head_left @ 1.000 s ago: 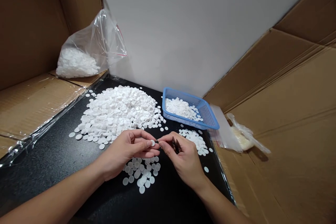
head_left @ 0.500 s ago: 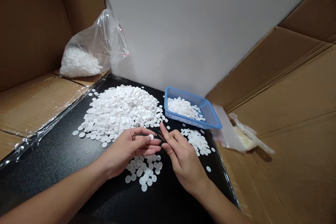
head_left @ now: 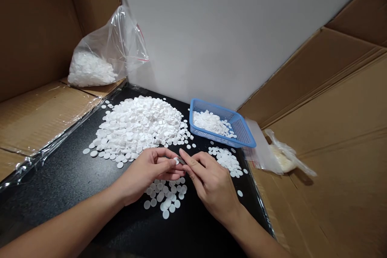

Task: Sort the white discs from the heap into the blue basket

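Note:
Between thumb and fingertips, my left hand (head_left: 157, 165) pinches a small white disc (head_left: 176, 161). My right hand (head_left: 208, 179) is closed around a thin, dark metal blade (head_left: 182, 161), most of it hidden by the fingers. The blade's tip meets the edge of the disc, and both hands almost touch over the black table. Behind my left hand rises a large pile of white discs (head_left: 140, 123). A smaller scatter of discs (head_left: 166, 197) lies below that hand, partly covered by it. Right of my right hand is another small heap of discs (head_left: 228, 162).
A blue mesh basket (head_left: 246, 135) partly filled with discs stands at the back right. On cardboard at the left sits a clear zip bag (head_left: 93, 68) of white pieces. Another plastic bag (head_left: 286, 157) rests on cardboard at the right. A pale wall bounds the black table (head_left: 75, 185).
My right hand has moved slightly left and in, bringing the blade against the disc. My left hand still pinches the disc, in nearly the same spot.

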A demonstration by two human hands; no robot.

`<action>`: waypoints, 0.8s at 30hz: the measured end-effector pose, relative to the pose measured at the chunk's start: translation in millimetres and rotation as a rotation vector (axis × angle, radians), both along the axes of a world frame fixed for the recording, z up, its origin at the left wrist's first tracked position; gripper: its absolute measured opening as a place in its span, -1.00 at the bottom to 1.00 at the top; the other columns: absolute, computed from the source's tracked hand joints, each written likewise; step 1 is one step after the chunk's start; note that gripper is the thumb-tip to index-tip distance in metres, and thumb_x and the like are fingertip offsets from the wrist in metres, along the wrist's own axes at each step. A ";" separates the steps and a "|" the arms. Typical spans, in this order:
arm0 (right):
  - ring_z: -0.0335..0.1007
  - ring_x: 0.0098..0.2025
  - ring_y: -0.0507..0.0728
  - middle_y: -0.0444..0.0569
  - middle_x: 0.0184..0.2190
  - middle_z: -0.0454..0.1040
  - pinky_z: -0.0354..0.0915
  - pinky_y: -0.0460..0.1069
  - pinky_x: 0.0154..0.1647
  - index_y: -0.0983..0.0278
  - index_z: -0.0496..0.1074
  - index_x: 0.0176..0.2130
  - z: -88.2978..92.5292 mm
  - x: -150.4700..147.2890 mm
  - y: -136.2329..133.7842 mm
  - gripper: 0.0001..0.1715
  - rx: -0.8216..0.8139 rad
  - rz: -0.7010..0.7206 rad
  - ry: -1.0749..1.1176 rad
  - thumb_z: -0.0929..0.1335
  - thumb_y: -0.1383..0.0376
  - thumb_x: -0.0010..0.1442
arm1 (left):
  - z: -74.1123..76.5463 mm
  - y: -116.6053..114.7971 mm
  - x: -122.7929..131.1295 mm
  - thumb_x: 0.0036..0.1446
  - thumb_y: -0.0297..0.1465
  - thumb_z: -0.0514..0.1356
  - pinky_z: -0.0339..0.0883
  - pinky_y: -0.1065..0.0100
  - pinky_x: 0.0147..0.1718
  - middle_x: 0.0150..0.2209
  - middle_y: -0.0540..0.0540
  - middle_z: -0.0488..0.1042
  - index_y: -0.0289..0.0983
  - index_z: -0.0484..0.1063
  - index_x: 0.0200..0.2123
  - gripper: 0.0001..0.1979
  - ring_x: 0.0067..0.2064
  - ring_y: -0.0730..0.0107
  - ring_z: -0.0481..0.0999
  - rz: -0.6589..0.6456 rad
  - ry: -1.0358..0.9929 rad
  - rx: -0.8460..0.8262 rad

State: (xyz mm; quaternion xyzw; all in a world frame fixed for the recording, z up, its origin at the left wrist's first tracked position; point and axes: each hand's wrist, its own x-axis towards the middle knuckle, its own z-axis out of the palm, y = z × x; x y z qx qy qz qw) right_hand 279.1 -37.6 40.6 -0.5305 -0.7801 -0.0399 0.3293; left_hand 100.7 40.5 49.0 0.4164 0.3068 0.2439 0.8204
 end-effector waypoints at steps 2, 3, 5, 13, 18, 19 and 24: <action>0.31 -0.33 0.11 0.00 -0.38 0.44 0.31 -0.04 -0.39 0.38 0.39 0.22 0.0 0.0 -0.5 -0.54 0.008 -0.004 -0.018 0.26 0.46 0.38 | 0.7 -0.4 -0.1 -0.06 -0.18 0.48 0.53 0.45 -0.22 -0.39 -0.14 0.67 -0.33 0.51 -0.36 -0.63 -0.32 0.42 0.66 0.001 -0.001 0.001; 0.31 -0.34 0.11 0.00 -0.38 0.44 0.30 -0.04 -0.39 0.38 0.39 0.22 0.1 0.0 -0.6 -0.54 0.010 -0.007 -0.025 0.26 0.46 0.38 | 1.0 -0.5 -0.1 -0.07 -0.18 0.49 0.53 0.45 -0.22 -0.39 -0.14 0.67 -0.33 0.51 -0.35 -0.63 -0.32 0.42 0.66 0.002 -0.002 0.002; 0.31 -0.34 0.11 0.00 -0.38 0.44 0.30 -0.04 -0.40 0.38 0.39 0.22 0.4 0.0 -0.8 -0.54 0.012 -0.007 -0.033 0.26 0.46 0.38 | 1.6 -0.6 0.0 -0.08 -0.17 0.49 0.53 0.43 -0.21 -0.39 -0.14 0.67 -0.33 0.52 -0.35 -0.62 -0.33 0.41 0.66 0.001 0.001 0.001; 0.31 -0.34 0.10 0.00 -0.39 0.44 0.28 -0.05 -0.40 0.38 0.41 0.20 1.6 -0.5 -0.4 -0.56 0.019 -0.003 -0.040 0.25 0.45 0.38 | 2.5 -0.6 0.6 -0.10 -0.15 0.49 0.52 0.42 -0.21 -0.36 -0.15 0.67 -0.35 0.54 -0.32 -0.59 -0.32 0.40 0.66 -0.005 0.018 0.009; 0.31 -0.35 0.10 0.00 -0.40 0.43 0.28 -0.06 -0.40 0.40 0.43 0.18 1.8 -0.8 -0.3 -0.58 0.024 -0.003 -0.050 0.25 0.44 0.39 | 2.8 -0.6 0.7 -0.12 -0.14 0.49 0.52 0.43 -0.21 -0.36 -0.15 0.67 -0.35 0.54 -0.32 -0.57 -0.32 0.40 0.66 -0.007 0.032 0.015; 0.32 -0.36 0.10 0.00 -0.41 0.43 0.28 -0.06 -0.40 0.40 0.43 0.18 1.9 -0.7 -0.3 -0.58 0.026 -0.004 -0.050 0.25 0.44 0.39 | 2.9 -0.7 0.5 -0.11 -0.14 0.49 0.52 0.42 -0.20 -0.36 -0.15 0.67 -0.35 0.54 -0.32 -0.57 -0.31 0.40 0.66 -0.007 0.035 0.017; 0.33 -0.36 0.10 -0.01 -0.41 0.45 0.30 -0.05 -0.40 0.34 0.43 0.19 2.2 -1.1 -1.1 -0.58 0.007 -0.026 -0.064 0.23 0.40 0.41 | 4.1 -1.7 -0.2 -0.11 -0.13 0.49 0.53 0.34 -0.16 -0.36 -0.14 0.66 -0.35 0.54 -0.32 -0.57 -0.32 0.36 0.66 -0.003 0.040 0.024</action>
